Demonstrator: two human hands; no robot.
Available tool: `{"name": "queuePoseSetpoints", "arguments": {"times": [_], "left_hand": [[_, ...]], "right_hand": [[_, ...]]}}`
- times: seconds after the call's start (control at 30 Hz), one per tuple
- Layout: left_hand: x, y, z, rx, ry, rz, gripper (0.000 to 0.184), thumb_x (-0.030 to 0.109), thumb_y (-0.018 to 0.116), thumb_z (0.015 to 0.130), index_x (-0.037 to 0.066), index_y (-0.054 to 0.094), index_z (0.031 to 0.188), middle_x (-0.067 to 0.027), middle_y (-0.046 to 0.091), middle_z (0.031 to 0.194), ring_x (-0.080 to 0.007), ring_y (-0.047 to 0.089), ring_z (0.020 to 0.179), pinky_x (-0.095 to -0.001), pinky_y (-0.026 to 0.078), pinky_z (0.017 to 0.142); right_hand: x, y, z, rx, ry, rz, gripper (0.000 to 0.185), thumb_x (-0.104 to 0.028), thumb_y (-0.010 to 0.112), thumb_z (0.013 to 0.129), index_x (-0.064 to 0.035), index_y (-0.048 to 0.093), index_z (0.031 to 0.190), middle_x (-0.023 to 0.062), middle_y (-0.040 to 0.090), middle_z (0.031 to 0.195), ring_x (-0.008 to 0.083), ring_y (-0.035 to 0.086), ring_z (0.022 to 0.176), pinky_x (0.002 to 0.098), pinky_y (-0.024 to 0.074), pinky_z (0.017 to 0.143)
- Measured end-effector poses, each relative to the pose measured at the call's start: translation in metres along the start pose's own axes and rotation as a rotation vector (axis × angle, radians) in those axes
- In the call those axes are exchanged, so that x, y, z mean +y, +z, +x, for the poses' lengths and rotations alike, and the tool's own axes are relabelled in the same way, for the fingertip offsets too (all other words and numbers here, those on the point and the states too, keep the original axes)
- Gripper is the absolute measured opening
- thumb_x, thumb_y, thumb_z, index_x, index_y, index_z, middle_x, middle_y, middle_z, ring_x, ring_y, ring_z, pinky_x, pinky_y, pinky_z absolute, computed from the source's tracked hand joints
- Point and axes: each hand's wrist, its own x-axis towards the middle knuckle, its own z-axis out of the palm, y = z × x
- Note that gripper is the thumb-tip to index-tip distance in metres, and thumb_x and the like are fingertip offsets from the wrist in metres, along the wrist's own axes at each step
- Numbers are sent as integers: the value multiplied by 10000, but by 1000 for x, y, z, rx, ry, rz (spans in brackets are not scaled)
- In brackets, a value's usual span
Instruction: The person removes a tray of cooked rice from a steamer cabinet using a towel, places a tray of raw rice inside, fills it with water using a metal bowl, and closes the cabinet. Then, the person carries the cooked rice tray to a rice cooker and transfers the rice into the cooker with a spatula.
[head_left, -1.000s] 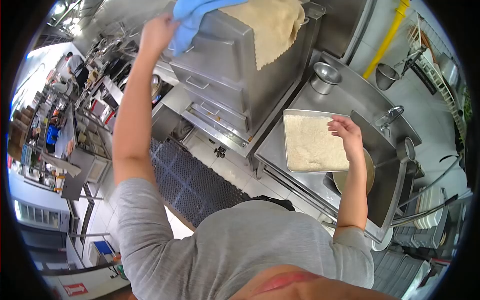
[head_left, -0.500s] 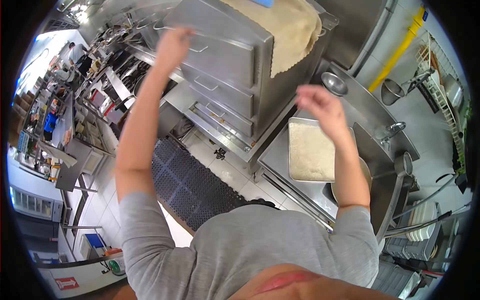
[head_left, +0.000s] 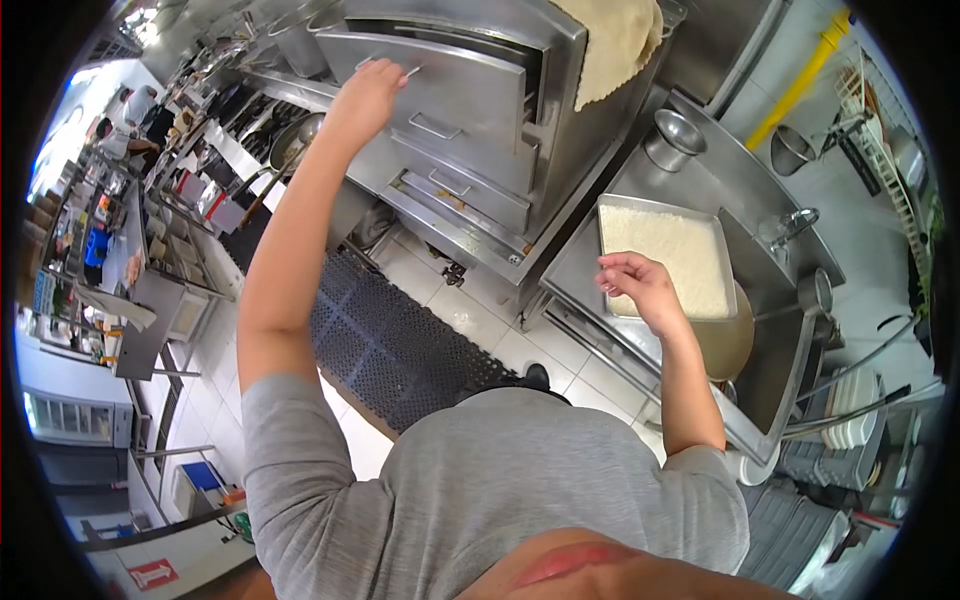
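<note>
Steel kitchen: left hand (head_left: 366, 102) on a cabinet's (head_left: 565, 140) top panel (head_left: 465, 95), right hand (head_left: 645, 292) by a tray (head_left: 729, 265)

Dark perforated matting (head_left: 390, 345) covers part of the tiled floor (head_left: 455, 320) before the cabinet; the top panel stands ajar, a dark gap along its upper edge; the left hand is wrapped around that panel's handle (head_left: 413, 71); a pale cloth (head_left: 615, 50) hangs over the right edge of the cabinet's top; the right hand, loosely curled with nothing visible in it, is in front of the tray's near left corner, whether touching I cannot tell; the tray, spread with a pale grainy layer (head_left: 670, 250), lies on the sink counter (head_left: 575, 265), its near right corner overlapping, in view, a round vessel (head_left: 730, 350); a metal bowl (head_left: 675, 140) stands by the counter's far left corner
</note>
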Motion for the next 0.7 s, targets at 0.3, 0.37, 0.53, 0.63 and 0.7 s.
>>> {"name": "queuePoseSetpoints", "arguments": {"times": [0.3,0.37,0.53,0.63,0.7], "left_hand": [[6,-73,-41,130,-8,69,149,175,618,835,45,639,904,-88,617,973,-295,573,933,-371,459,823],[3,-86,-52,122,-26,52,144,172,618,834,49,642,903,-91,618,964,-296,574,923,-372,459,822],[-3,-85,-66,143,-24,3,140,132,608,826,39,633,927,-106,614,948,-312,567,903,-388,463,802],[-5,-66,-60,194,1,-20,146,129,608,825,39,632,937,-111,616,980,-315,564,930,-393,464,816],[-1,-52,-51,129,0,-19,215,175,587,858,37,613,1021,-114,613,1040,-319,556,988,-388,452,851]], "right_hand": [[12,70,-43,122,14,31,261,-86,585,871,18,580,1109,75,659,898,109,601,774,240,475,695],[20,83,-47,109,7,47,253,-96,589,880,9,585,1110,87,659,902,131,609,793,260,484,712],[31,103,-51,116,48,24,255,-107,592,871,6,591,1100,67,658,892,118,609,786,257,476,692],[39,108,-52,127,58,0,250,-105,588,865,6,594,1090,56,658,877,111,611,774,253,472,674],[44,107,-53,130,80,-3,246,-100,584,863,6,595,1085,54,657,868,112,612,769,252,472,670]]}}
